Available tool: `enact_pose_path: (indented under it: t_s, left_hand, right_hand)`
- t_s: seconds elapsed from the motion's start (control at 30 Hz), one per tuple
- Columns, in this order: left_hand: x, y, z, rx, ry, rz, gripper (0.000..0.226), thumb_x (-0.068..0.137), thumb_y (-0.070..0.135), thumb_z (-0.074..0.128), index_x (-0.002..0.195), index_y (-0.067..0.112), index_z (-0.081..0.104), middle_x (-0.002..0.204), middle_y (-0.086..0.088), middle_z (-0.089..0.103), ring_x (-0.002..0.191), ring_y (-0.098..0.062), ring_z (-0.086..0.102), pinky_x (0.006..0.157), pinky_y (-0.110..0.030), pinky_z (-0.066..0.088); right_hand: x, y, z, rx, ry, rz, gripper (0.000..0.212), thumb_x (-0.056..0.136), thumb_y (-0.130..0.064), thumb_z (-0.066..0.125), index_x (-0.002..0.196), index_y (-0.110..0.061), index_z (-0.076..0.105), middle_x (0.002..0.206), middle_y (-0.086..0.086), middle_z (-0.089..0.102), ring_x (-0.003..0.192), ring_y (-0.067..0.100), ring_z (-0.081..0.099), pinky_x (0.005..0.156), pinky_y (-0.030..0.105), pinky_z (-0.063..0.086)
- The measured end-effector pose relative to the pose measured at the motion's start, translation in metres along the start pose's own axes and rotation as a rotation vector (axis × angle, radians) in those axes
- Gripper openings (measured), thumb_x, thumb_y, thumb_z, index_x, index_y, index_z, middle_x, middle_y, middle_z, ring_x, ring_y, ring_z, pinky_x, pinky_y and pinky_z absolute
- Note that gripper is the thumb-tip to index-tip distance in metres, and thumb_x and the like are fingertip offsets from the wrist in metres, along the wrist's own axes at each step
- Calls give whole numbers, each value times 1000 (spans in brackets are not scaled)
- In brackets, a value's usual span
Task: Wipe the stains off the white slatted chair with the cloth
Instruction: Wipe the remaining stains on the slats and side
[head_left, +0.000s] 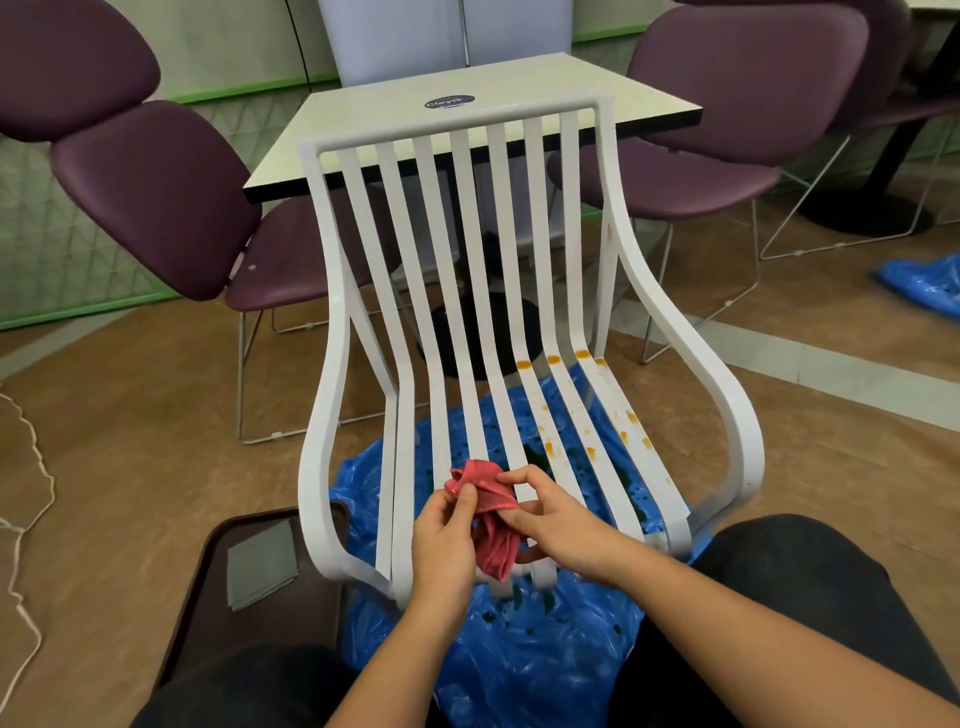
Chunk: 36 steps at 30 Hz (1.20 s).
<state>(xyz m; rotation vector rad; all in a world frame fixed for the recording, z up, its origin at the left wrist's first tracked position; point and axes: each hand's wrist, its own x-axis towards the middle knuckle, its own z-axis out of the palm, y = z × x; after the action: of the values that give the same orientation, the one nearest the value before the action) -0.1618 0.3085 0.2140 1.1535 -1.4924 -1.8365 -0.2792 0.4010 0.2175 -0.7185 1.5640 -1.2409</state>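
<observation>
The white slatted chair (332, 322) stands right in front of me, its back toward the table. Orange stains (551, 359) dot the right-hand slats, at the seat's bend and along the seat. A crumpled red cloth (491, 519) hangs over the front middle of the seat. My left hand (444, 540) grips the cloth from the left with thumb and fingers. From the right, my right hand (556, 519) pinches its upper edge. Both hands are well in front of the stains.
A blue plastic sheet (519, 654) with dark spots lies under the chair. A dark brown tray (218, 587) with a folded grey cloth sits on the floor at left. Behind stand a white table (363, 119) and purple chairs (156, 197). A cord (31, 467) runs along the floor at far left.
</observation>
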Motion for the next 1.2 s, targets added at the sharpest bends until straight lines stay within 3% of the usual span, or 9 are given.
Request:
enact_pose_path:
  t_s: [0.13,0.23,0.33,0.53,0.63,0.83,1.03,1.13,1.2]
  left_hand:
    - [0,15,-3,-58,-45,30,23,103,30,53,110,12,66,103,-8,71,91,-19,70,64,-19,56]
    - [5,19,-10,-75,-96,-7,32,99,41,57,112,14,67,106,-7,74,97,-22,72,73,-26,60]
    - [11,16,-17,-46,-139,-63,40,89,49,66,116,19,65,111,-2,74,102,-24,72,90,-44,60]
    - [21,4,-30,8,-126,-55,28,92,17,71,118,19,61,116,-5,74,109,-24,70,101,-52,53]
    - [25,5,-36,-86,-116,-72,26,93,11,68,117,15,60,119,-11,72,111,-27,69,100,-51,53]
    - [28,24,-46,-390,-128,-142,39,94,9,64,132,11,54,125,-15,69,113,-30,68,88,-41,60]
    - [17,17,-41,-454,-148,-253,60,86,15,68,142,12,48,127,-17,68,108,-30,71,74,-41,63]
    - [14,25,-41,-449,-197,-224,59,88,11,69,143,18,48,131,-17,65,115,-34,67,80,-46,61]
    - [14,32,-41,-476,-232,-188,52,91,8,65,139,21,51,133,-18,64,119,-35,65,91,-51,56]
  right_hand:
    - [-1,-3,-2,20,-2,-56,21,102,-22,58,119,-12,55,95,22,74,90,32,74,82,42,61]
    - [-1,-5,-7,132,-6,-43,29,101,-29,58,108,-1,55,90,20,73,88,33,73,81,48,60]
    - [3,-3,-12,278,-33,17,27,99,-36,60,98,-9,58,97,19,71,95,36,70,87,55,58]
    - [4,-8,-20,346,59,62,30,98,-35,60,106,-7,70,100,13,72,92,26,66,89,43,56]
    - [9,-6,-29,508,173,102,44,101,-33,56,129,1,59,121,22,68,108,36,65,103,52,49]
    - [2,-17,-31,894,37,133,40,101,-34,50,136,-17,62,128,14,66,113,30,66,95,48,55]
    - [-4,-19,-13,724,-2,107,42,88,-30,71,126,-14,65,117,13,72,104,29,71,87,48,60]
    - [0,-12,-13,656,118,184,61,76,-9,84,130,-11,55,120,19,69,103,36,72,81,48,60]
    - [4,-9,-14,660,144,221,53,82,-8,79,130,-8,55,119,19,70,104,35,72,79,45,60]
